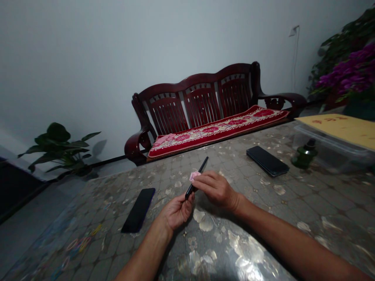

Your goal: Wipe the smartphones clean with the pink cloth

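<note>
My left hand (178, 211) is closed around the lower end of a slim black pen (203, 164), which slants up and away from me above the table. A small crumpled pink piece, apparently cloth or tissue (193, 176), is pressed against the middle of the pen. The fingers of my right hand (217, 190) pinch it there. The fingertips partly hide the pen's middle and the pink piece.
A phone (138, 210) lies left of my hands on the patterned tabletop (222, 156). Colourful rubber bands (83, 242) lie at lower left. To the right are dark stacked phones (267, 160), a green bottle (304, 155) and a clear plastic box (331, 154). A wooden bench (202, 97) stands behind.
</note>
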Demonstrator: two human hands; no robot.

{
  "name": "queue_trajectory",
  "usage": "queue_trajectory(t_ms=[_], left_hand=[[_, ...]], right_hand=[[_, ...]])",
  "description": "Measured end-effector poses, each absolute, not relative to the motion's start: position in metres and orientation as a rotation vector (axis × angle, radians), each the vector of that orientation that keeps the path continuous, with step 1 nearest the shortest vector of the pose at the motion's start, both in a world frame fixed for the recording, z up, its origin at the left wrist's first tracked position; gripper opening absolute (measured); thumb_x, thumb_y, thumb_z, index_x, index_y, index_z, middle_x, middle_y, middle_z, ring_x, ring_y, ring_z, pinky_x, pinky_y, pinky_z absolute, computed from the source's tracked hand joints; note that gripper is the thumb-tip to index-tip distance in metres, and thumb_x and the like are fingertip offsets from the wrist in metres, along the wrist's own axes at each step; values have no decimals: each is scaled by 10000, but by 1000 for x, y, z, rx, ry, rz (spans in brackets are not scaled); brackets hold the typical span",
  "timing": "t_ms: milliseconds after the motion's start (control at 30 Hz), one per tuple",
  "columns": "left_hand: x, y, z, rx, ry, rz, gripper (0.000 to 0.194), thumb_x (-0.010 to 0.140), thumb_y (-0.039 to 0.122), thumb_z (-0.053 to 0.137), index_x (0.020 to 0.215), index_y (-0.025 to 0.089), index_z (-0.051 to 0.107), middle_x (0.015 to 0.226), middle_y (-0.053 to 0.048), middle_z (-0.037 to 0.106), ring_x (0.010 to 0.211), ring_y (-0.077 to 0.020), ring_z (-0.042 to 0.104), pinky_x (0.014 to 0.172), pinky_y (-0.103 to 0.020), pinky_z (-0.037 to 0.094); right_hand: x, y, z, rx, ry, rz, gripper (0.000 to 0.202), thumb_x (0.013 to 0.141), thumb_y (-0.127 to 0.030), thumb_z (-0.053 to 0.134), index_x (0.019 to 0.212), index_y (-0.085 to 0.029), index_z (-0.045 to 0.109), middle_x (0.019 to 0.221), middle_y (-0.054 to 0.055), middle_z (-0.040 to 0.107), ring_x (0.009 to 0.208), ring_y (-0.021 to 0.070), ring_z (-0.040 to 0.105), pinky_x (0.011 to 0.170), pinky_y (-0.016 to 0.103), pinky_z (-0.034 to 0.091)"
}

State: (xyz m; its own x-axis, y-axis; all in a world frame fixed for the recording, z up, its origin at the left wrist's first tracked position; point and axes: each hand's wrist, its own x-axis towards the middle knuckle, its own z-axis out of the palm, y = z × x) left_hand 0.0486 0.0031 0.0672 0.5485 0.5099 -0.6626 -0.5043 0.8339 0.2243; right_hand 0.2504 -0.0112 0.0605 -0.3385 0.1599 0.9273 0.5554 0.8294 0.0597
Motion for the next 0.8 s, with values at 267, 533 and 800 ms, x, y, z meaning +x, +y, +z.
queue_trajectory(t_ms=[267, 533, 800], left_hand=[[55, -1, 74, 271, 921, 841, 249, 1039, 66, 399, 947, 68, 630, 629, -61, 701, 400, -129, 650, 395, -169, 553], [61, -1, 75, 278, 979, 954, 218, 1025, 40, 437, 940, 70, 636, 621, -31, 681, 429, -102, 649, 430, -149, 560], [54, 1, 65, 435, 1100, 969, 75, 975, 71, 570, 946, 122, 618, 650, 1, 665, 379, -78, 586, 340, -130, 459]], right_hand=[[251, -12, 56, -561, -1896, -383, 408, 976, -80, 509, 1355, -192, 611, 1136, 117, 757, 1066, 207, 684, 881, 353, 593], [242, -19, 49, -489, -1984, -309, 397, 972, -116, 530, 1349, -213, 605, 1143, 115, 752, 1029, 208, 690, 853, 354, 598], [258, -7, 37, -672, -1844, -146, 466, 904, -8, 452, 1256, -227, 665, 1066, 81, 759, 960, 195, 682, 818, 359, 562]])
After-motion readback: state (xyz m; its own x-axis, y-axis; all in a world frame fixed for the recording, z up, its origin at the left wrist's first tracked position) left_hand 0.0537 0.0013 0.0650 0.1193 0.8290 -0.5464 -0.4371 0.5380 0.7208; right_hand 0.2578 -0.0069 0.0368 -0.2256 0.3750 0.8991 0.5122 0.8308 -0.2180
